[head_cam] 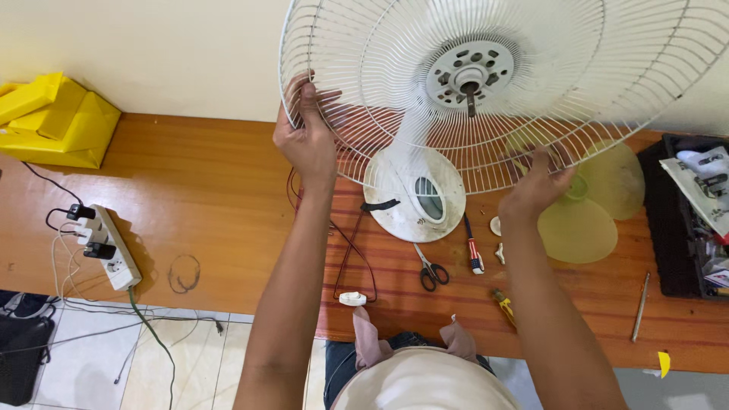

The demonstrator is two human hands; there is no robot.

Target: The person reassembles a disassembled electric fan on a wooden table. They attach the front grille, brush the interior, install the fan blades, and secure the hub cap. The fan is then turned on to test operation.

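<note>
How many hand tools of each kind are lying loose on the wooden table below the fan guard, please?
Scissors: 1
Screwdrivers: 2, one with a red and white handle, one with a yellow handle
Thin metal rod: 1
Total: 4
The contents of the black toolbox are too cluttered to count.

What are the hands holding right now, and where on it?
Both hands grip the white round wire fan guard by its rim wires: left hand at its left edge, right hand at its lower edge.
</note>
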